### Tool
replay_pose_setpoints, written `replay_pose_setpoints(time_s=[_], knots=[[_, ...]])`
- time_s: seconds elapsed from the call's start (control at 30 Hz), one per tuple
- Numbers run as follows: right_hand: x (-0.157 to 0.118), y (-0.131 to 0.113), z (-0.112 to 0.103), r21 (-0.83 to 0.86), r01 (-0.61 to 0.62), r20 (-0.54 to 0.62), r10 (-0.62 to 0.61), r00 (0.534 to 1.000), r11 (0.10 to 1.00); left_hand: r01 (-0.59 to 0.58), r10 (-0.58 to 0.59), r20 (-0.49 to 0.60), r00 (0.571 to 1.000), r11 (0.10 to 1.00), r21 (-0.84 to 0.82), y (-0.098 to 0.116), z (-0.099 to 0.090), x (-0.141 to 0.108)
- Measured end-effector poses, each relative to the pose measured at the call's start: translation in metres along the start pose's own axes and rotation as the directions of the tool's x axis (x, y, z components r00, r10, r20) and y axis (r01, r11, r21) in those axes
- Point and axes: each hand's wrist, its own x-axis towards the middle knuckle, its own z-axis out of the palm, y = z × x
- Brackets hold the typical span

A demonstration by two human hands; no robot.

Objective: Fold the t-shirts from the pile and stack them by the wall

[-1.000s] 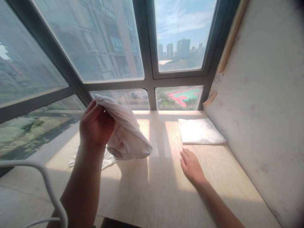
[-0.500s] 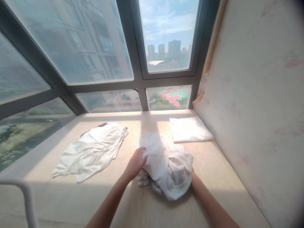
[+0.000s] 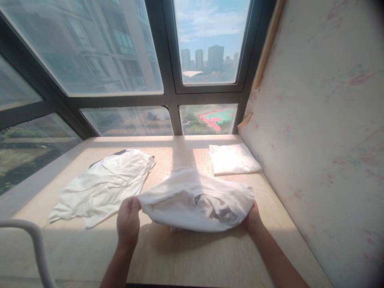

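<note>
A white garment (image 3: pixel 180 200), perhaps a shirt, is stretched between my hands over the wooden surface. Its near edge gapes, and greyish folds show inside at the right. My left hand (image 3: pixel 129 220) pinches the garment's left corner, thumb on top. On the opposite side my right hand (image 3: pixel 252 216) grips the right end, its fingers partly hidden behind the cloth. Left of my hands, another white garment (image 3: pixel 105 184) lies spread and wrinkled, a dark edge peeking from under its far side. A folded white cloth (image 3: pixel 234 159) rests at the back right.
The pale wooden platform (image 3: pixel 195 260) meets a window frame (image 3: pixel 174 96) at the back and a flowered wall (image 3: pixel 315 140) on the right. A curved white rail (image 3: pixel 36 244) rises at the lower left. Sunlight and shadow cross the wood.
My left hand has moved left, pulling the bunched white garment out wide. My right hand has shifted slightly right and up, still at its right end.
</note>
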Motion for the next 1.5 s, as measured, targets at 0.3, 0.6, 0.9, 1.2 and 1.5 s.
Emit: replay_pose_setpoints(time_s=[0.3,0.6,0.9,1.2,1.5], knots=[[-0.040,-0.014,-0.038,-0.048,-0.136,-0.308,0.114,0.945,0.990,-0.311,0.334,-0.029,0.942,0.904,0.294,0.035,-0.011,-0.036],[-0.064,-0.043,-0.016,-0.523,0.654,0.405,-0.517,0.755,0.546,-0.609,0.435,0.478,0.763,0.731,0.306,0.055,0.051,-0.040],[-0.042,-0.047,-0.025,-0.605,0.576,0.448,-0.363,0.817,0.550,-0.644,0.549,0.399,0.734,0.750,0.152,0.042,0.019,-0.046],[-0.037,-0.125,-0.024,-0.379,0.414,0.347,-0.287,0.893,0.828,-0.430,0.448,0.256,0.857,0.894,-0.123,0.070,-0.007,-0.036],[-0.033,-0.196,-0.027,-0.455,0.254,0.182,-0.190,0.965,0.854,-0.340,0.361,0.346,0.866,0.932,-0.122,0.113,-0.037,-0.013]])
